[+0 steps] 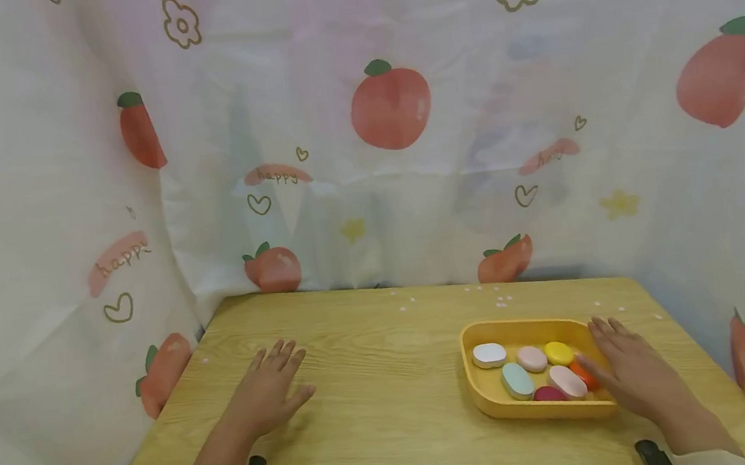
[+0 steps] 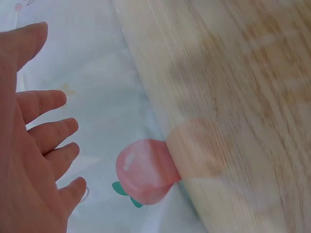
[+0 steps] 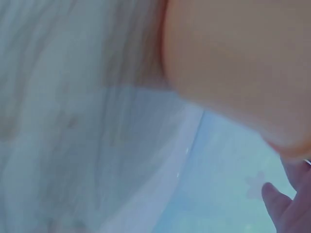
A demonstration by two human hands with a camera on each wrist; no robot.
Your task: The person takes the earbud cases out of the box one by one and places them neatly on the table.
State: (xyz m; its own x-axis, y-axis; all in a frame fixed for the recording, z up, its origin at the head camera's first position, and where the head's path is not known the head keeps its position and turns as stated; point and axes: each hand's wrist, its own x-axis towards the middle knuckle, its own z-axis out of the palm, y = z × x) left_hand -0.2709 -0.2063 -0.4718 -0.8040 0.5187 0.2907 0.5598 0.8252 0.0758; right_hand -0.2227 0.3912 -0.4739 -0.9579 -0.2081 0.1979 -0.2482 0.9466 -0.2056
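Note:
In the head view, my left hand (image 1: 265,397) is over the left part of the table, fingers spread and holding nothing. The left wrist view shows this hand's palm side (image 2: 36,141) and relaxed fingers. My right hand (image 1: 636,367) is at the right end of a yellow-orange tray (image 1: 540,407), fingers extended and thumb over the rim; contact is unclear. Inside lie several smooth oval pieces, among them a white one (image 1: 489,355), a mint one (image 1: 518,381), a yellow one (image 1: 559,353) and a dark pink one (image 1: 549,394). An orange-red piece (image 1: 584,375) is partly hidden near the thumb.
The wood-grain table (image 1: 381,417) has small pale specks near its far edge. A white curtain (image 1: 330,113) printed with peaches, hearts and flowers closes in the back and both sides. The tray's wall (image 3: 238,63) looms close and blurred in the right wrist view.

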